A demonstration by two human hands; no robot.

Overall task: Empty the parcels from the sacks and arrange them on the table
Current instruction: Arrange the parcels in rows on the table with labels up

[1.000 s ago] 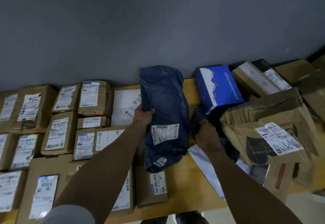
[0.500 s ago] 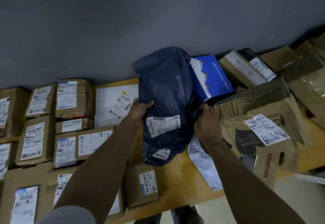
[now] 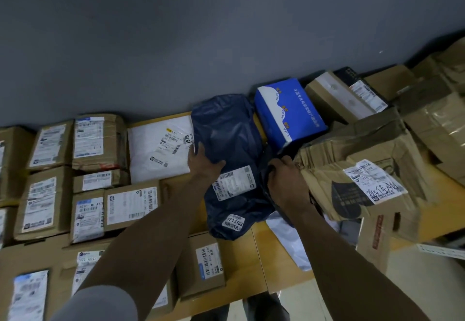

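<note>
A dark blue plastic mailer [image 3: 229,141] with white labels lies on the yellow table [image 3: 241,252], its far end against the grey wall. My left hand [image 3: 203,162] rests flat on the mailer's left edge, fingers spread and straight. My right hand [image 3: 284,184] grips a fold of dark plastic at the mailer's right side, fingers curled into it. Whether that fold belongs to the mailer or to a separate dark bag underneath cannot be told.
Rows of labelled cardboard boxes [image 3: 130,204] and a white mailer [image 3: 161,149] fill the table's left. A blue box [image 3: 289,111] stands behind my right hand. A crumpled brown paper sack [image 3: 357,172] and more cartons [image 3: 342,96] crowd the right. A white bag [image 3: 289,242] hangs over the front edge.
The blue mailer has come down from being held up in the air and now lies flat on the table. My left hand went from gripping it to lying flat on it.
</note>
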